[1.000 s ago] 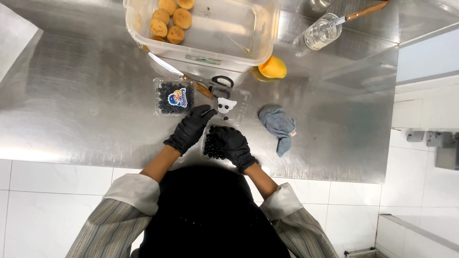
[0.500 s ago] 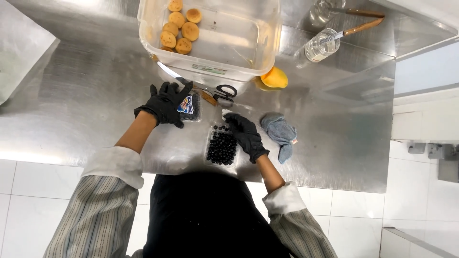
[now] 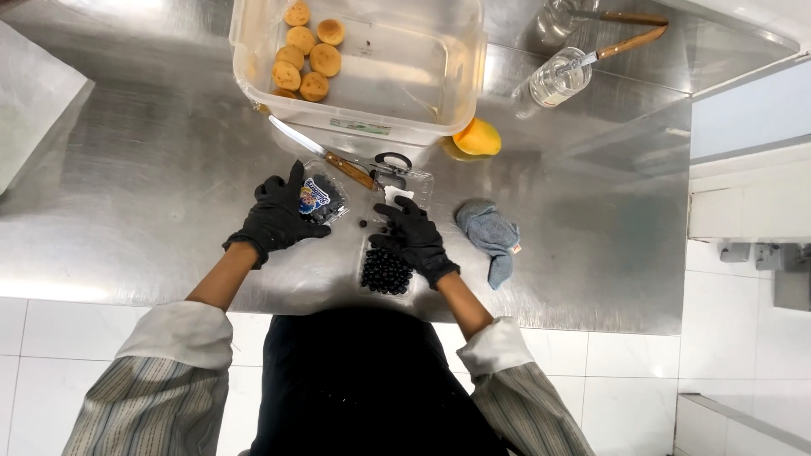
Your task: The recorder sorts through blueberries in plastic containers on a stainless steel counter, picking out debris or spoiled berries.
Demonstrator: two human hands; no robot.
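Both my hands wear black gloves over a steel counter [image 3: 152, 186]. My left hand [image 3: 277, 216] grips a small clear punnet of blueberries [image 3: 322, 199] with a blue label. My right hand [image 3: 411, 240] rests on a second, opened clear punnet [image 3: 387, 272] heaped with dark blueberries; its flipped-back lid [image 3: 409, 181] lies just beyond my fingers. A single loose berry [image 3: 364, 224] sits between the two punnets.
A large clear plastic tub [image 3: 422, 110] with several round orange-brown pieces stands at the back. A wooden-handled knife [image 3: 317, 152] and scissors [image 3: 391, 160] lie before it. A mango [image 3: 477, 138], a grey cloth [image 3: 492, 236] and a glass jar [image 3: 553, 80] with utensils lie to the right.
My left hand left the open punnet, went up-left and took hold of the labelled punnet. My right hand stayed on the open punnet, sliding toward its far end.
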